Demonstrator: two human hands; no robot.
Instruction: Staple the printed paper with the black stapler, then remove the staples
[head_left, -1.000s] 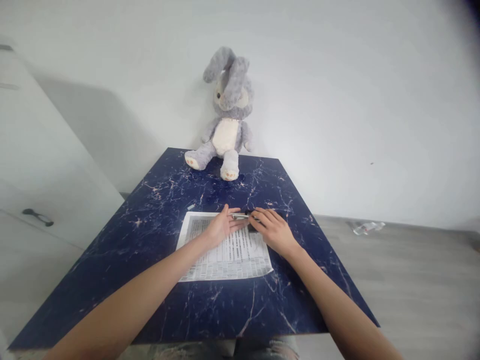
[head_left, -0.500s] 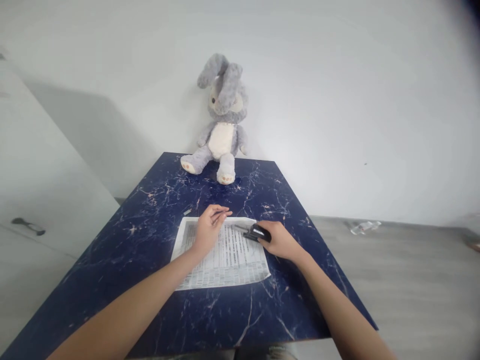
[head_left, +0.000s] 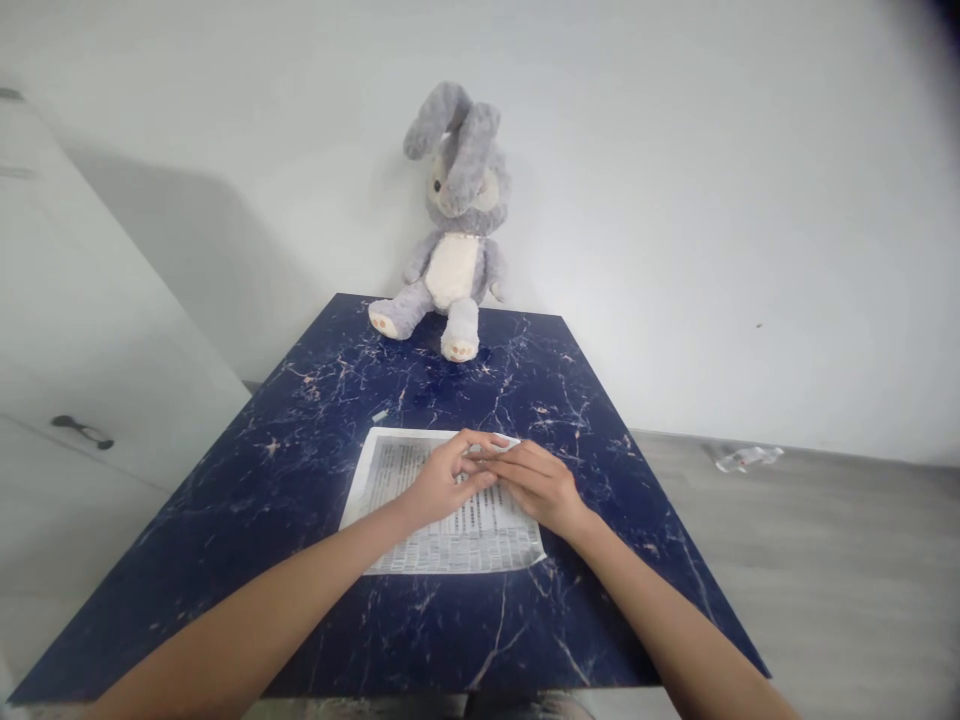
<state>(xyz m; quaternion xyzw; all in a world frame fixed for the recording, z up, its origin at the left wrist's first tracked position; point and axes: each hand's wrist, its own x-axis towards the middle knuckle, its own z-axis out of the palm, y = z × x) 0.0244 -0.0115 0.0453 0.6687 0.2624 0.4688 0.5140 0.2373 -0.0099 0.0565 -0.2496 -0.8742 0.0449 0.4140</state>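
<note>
Paper lying beneath two meeting hands

A white sheet (head_left: 472,530) is lying on the near half of the table, showing a pale margin at left, dark columns of print across its middle and a greyish gridded band along its near edge. The left hand (head_left: 444,482) is hovering over its middle, fingers curled narrow; the right hand (head_left: 546,487) is overlapping it from the right, fingers drawn together. Whether they are holding anything is hidden.

A white cabinet (head_left: 90,340) is standing at left; the white-veined navy table (head_left: 420,630) is filling the centre, against a pale wall (head_left: 675,200); grey floor (head_left: 750,560) is stretching right.

Counting rightward: one pale scrap (head_left: 380,416), one sheet, one grey plush rabbit (head_left: 454,270) and one clear plastic item (head_left: 748,459) are showing.
</note>
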